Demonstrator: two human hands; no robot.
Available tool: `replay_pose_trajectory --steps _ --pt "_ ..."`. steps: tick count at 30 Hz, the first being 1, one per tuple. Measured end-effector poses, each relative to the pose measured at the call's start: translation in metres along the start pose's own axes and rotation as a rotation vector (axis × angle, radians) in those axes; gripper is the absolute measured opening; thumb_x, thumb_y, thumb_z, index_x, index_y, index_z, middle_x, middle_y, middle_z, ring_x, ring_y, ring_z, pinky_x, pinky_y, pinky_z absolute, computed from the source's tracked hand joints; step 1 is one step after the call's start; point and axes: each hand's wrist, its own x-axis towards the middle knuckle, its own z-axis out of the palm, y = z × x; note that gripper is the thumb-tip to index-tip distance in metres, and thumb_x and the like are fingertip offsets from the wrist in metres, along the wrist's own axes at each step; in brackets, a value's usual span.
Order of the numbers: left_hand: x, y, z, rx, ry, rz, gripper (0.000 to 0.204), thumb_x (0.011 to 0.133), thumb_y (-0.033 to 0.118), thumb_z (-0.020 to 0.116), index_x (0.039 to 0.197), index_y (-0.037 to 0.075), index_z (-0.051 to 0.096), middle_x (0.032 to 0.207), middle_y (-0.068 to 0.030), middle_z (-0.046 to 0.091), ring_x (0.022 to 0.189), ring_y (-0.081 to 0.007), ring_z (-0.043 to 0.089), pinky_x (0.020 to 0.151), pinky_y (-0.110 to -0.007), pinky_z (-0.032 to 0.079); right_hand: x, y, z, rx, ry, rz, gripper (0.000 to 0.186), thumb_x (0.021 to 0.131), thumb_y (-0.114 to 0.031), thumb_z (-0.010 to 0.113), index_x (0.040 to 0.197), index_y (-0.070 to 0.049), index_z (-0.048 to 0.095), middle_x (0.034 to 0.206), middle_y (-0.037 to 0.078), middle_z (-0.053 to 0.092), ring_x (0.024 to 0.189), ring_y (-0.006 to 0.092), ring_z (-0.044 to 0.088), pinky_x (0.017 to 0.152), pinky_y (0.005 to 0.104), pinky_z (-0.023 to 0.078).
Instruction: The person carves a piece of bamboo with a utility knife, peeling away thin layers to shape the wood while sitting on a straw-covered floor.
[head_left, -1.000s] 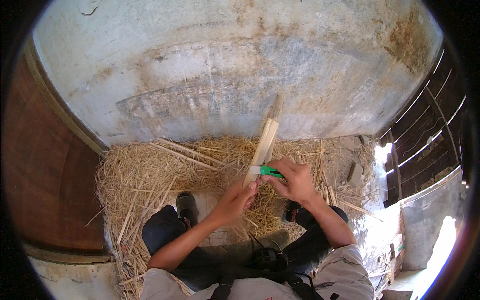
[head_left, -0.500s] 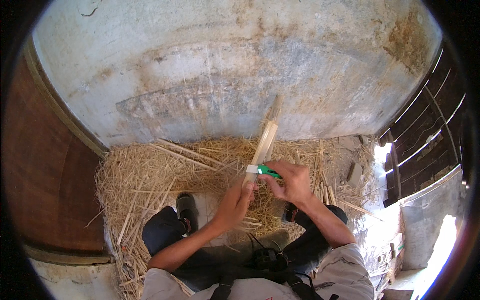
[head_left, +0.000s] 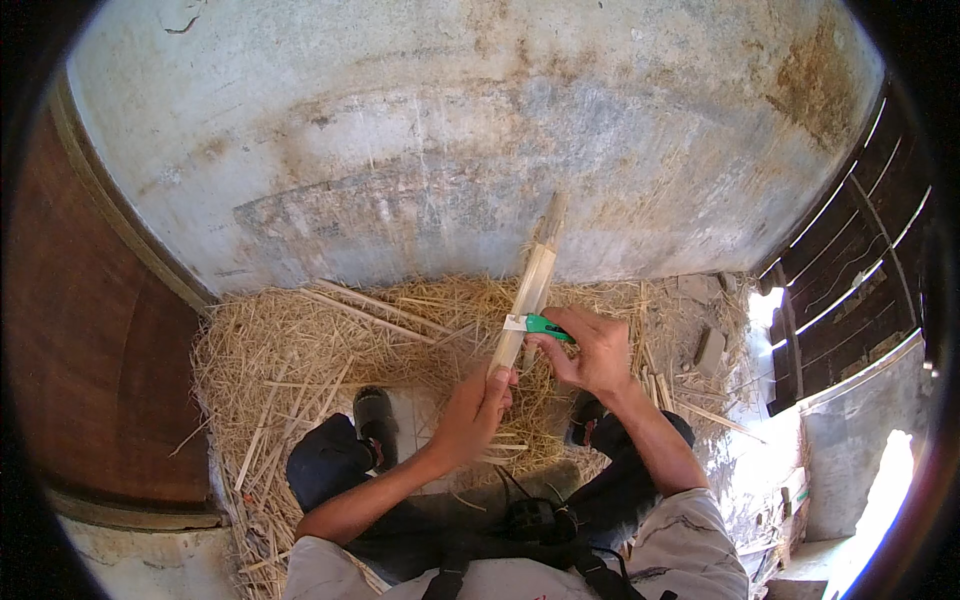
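Note:
A pale wooden strip slants up and away from me, its near end in my left hand. The fingers of that hand are wrapped round it. My right hand grips the green handle of a scraper-like blade tool. Its flat, light metal blade lies across the strip a short way beyond my left hand. Behind the strip a darker wooden stake leans toward the wall, and the strip's far end rests at or near it. Whether the two touch is unclear.
Straw-like shavings cover the floor round my feet. Long thin sticks lie on them at the left and behind. A stained wall stands ahead, a brown panel at left. On the right are a brick-like block and dark slatted boards.
My right hand and the blade tool have slid a little way up the strip, away from my left hand and slightly rightward. My left hand keeps hold of the strip.

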Motion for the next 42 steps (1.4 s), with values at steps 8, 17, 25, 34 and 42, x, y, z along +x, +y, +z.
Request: replay_pose_trajectory --steps 8,17,25,34,42 --pt "-0.003 0.004 0.003 -0.066 -0.008 -0.062 0.046 0.119 0.05 0.036 0.113 0.008 0.054 0.08 0.005 0.041 0.067 -0.0056 0.038 0.059 -0.026 0.036 0.009 0.014 0.003 0.013 0.11 -0.033 0.026 0.09 -0.029 0.087 0.107 -0.01 0.081 0.085 0.01 0.077 0.062 0.0287 0.072 0.056 0.0388 0.057" --pt "-0.001 0.011 0.0 -0.035 -0.023 -0.031 0.046 0.12 0.049 0.036 0.112 0.008 0.054 0.08 0.004 0.043 0.065 -0.0064 0.041 0.058 -0.027 0.037 0.015 0.016 0.002 0.001 0.102 -0.022 0.026 0.09 -0.029 0.087 0.105 -0.009 0.082 0.085 0.011 0.077 0.066 0.0279 0.074 0.058 0.0378 0.057" --pt "-0.022 -0.023 0.011 0.24 -0.108 -0.086 0.046 0.118 0.047 0.042 0.118 0.004 0.059 0.08 -0.0037 0.054 0.067 -0.0155 0.05 0.064 -0.036 0.046 0.032 0.092 -0.025 -0.109 0.266 0.444 0.033 0.101 -0.034 0.077 0.109 -0.002 0.08 0.089 0.019 0.077 0.071 0.0308 0.072 0.067 0.0422 0.056" --pt "0.007 -0.014 -0.025 -0.125 -0.373 -0.269 0.066 0.117 0.058 0.031 0.149 0.005 0.055 0.088 -0.0026 0.061 0.079 -0.0141 0.062 0.069 -0.032 0.051 0.007 0.119 -0.04 0.156 0.277 0.492 0.041 0.108 -0.043 0.067 0.121 -0.006 0.076 0.091 0.009 0.075 0.078 0.02 0.066 0.075 0.0364 0.053" --pt "0.025 -0.002 -0.016 -0.397 -0.419 -0.23 0.055 0.116 0.05 0.046 0.148 0.006 0.056 0.094 -0.0033 0.061 0.085 -0.0146 0.063 0.079 -0.033 0.053 0.021 0.015 -0.015 0.99 -0.032 0.695 0.036 0.105 -0.038 0.074 0.118 -0.004 0.073 0.077 -0.006 0.059 0.058 0.0028 0.042 0.051 0.0242 0.029"
